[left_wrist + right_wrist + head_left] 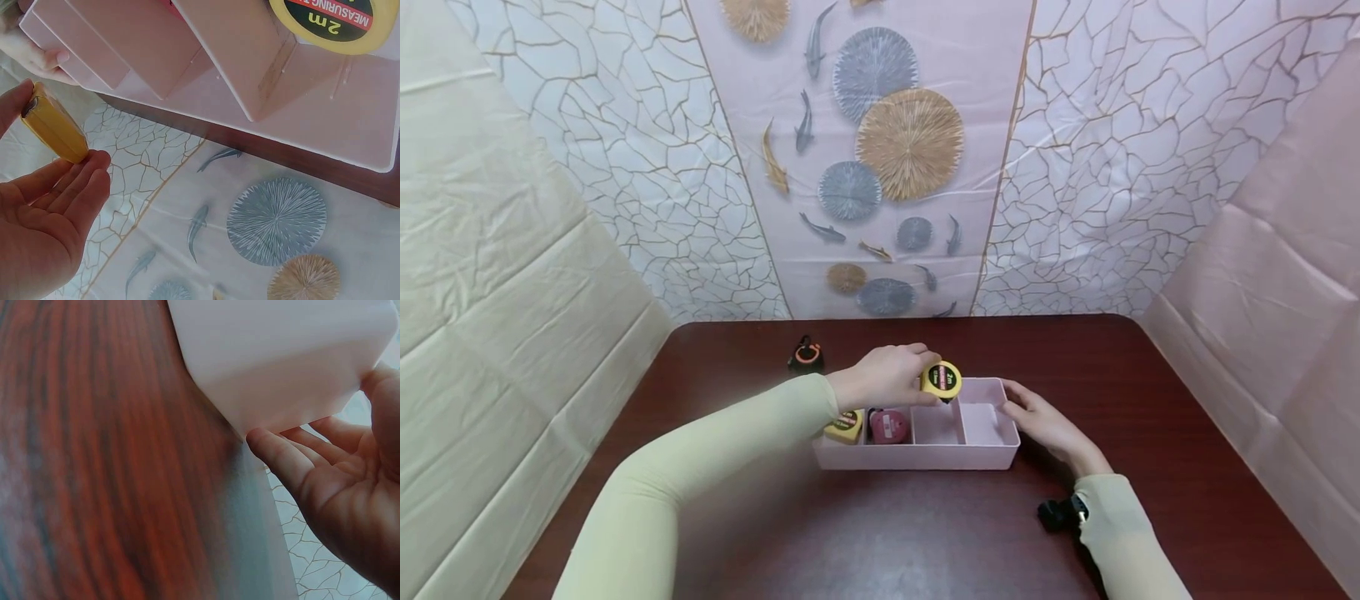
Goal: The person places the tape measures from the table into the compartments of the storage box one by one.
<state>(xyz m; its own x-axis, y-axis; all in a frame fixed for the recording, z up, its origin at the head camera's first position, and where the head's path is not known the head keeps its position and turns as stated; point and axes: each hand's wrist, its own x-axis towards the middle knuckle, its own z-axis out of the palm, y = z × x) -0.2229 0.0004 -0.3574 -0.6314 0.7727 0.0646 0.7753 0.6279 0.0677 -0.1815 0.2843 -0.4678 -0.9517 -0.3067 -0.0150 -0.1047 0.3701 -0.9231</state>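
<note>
And there's the left hand (pixel 887 374) pinching the round yellow tape measure (pixel 941 381) over the far side of the pink box (pixel 917 457), height hard to judge, left of the right hand (pixel 1047 423) gripping that box's right end, its long axis running left-right across the desk (pixel 880 537).

Tray (pixel 917 457) central on table (pixel 850 533), my right hand (pixel 1037 417) at right end, left hand (pixel 886 375) above with tape (pixel 942 381). Two more tapes (pixel 889 427) in left compartments. Gadget (pixel 806 355) behind-left, near far edge.
</note>
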